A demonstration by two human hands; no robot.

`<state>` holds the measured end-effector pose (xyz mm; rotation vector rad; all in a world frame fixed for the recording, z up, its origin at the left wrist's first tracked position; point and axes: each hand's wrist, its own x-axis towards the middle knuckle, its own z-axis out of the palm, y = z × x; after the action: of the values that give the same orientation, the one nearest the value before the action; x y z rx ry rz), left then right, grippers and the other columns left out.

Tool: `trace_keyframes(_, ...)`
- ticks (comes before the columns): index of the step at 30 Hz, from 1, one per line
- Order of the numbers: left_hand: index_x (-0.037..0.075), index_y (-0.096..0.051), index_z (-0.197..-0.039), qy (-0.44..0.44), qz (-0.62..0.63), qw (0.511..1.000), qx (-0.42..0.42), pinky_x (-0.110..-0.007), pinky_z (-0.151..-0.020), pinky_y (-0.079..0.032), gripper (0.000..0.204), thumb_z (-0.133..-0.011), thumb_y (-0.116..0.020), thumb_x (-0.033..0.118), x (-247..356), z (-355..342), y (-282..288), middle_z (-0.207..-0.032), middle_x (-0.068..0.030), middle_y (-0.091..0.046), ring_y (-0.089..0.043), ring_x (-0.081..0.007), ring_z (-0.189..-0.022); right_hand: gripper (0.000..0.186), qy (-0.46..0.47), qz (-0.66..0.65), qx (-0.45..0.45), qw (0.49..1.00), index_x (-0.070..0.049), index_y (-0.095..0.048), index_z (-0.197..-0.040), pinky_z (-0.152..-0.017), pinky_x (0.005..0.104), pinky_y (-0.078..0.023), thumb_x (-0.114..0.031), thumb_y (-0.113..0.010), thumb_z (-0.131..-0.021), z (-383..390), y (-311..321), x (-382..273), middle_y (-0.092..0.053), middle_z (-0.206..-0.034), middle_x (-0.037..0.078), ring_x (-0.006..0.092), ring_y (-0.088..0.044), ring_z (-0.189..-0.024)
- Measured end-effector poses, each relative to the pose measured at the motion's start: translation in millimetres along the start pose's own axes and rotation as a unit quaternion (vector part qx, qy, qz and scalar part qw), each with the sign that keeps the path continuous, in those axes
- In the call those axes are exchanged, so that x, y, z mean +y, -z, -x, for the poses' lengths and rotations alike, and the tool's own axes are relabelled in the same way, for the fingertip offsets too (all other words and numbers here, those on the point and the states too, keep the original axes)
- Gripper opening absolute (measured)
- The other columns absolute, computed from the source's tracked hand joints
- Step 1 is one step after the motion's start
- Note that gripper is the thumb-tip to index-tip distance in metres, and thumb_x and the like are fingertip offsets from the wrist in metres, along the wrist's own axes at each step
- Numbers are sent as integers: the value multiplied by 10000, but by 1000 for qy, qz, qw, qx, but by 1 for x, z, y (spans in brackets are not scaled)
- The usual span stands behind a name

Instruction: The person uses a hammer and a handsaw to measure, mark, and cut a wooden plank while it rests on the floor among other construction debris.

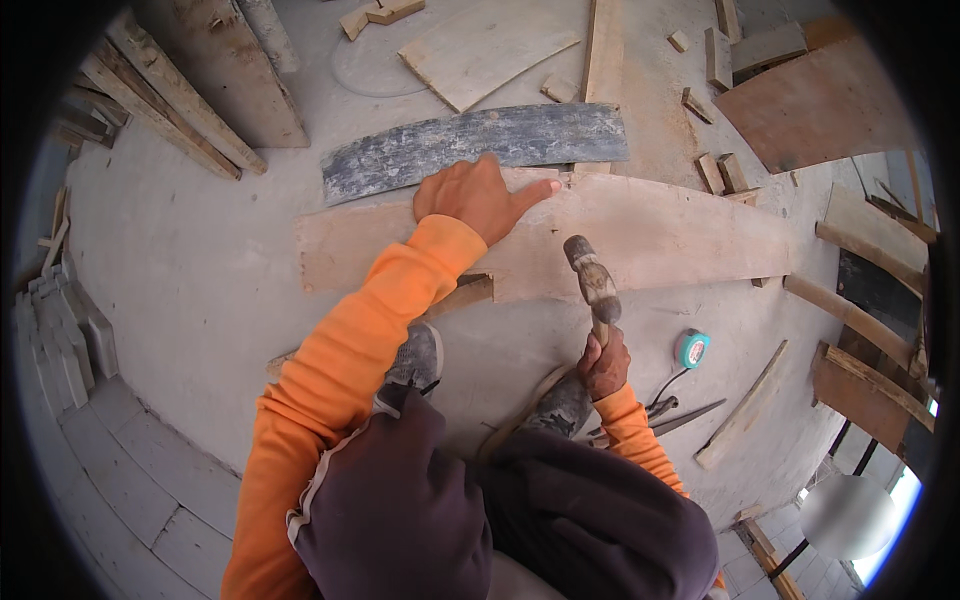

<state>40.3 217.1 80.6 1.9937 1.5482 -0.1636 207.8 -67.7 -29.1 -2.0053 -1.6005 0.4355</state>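
Note:
In my right hand point(605, 366) is a hammer point(597, 284), gripped by its handle just below the head. The head is held above the near edge of a long pale plywood board point(650, 235). My left hand point(465, 198) bears on the board's far edge, its fingers curled over and partly hidden, the thumb stretched to the right. Just beyond that hand lies a grey-stained plank point(475, 148). A wood piece point(465, 296) shows under the board's near edge.
A teal tape measure point(692, 349) lies right of my right hand, near dark metal tools point(685, 417) and a wood strip point(742, 405). Planks point(165, 95) lean at the far left. Plywood sheets point(825, 105) and offcuts lie at the far right. Stacked tiles point(60, 345) stand at left.

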Motion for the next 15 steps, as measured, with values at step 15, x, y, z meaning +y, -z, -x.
trace_keyframes(15, -4, -683, -969, -7, 8, 1000, 26, -430, -834, -497, 799, -828, -570, 774, 1, 3, -11, -860, -185, -717, -696, -328, -876, 291, -63, -131, 44, 988, 1, -475, -943, -435, 347, -393, -258, -404, -1055, -19, 78, -77, -495, -570, 77, 225, -533, -441)
